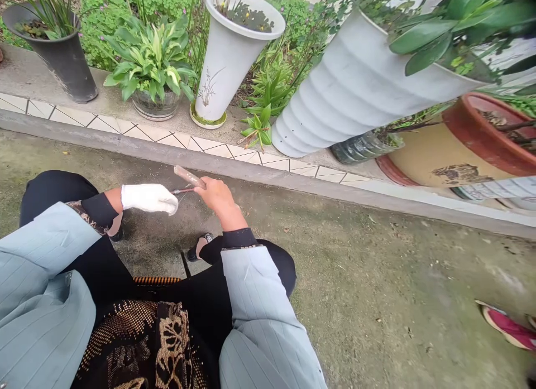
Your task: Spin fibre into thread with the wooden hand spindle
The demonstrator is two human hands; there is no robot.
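Partly within the right fingers (205, 191), a pale brown stick (188, 176)

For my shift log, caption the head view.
Gloved left hand beside bare right hand holding a brown handle, potted plants beyond.

room rightward over concrete floor (368, 283); ledge (159, 134), flowerpots (330, 99) block front
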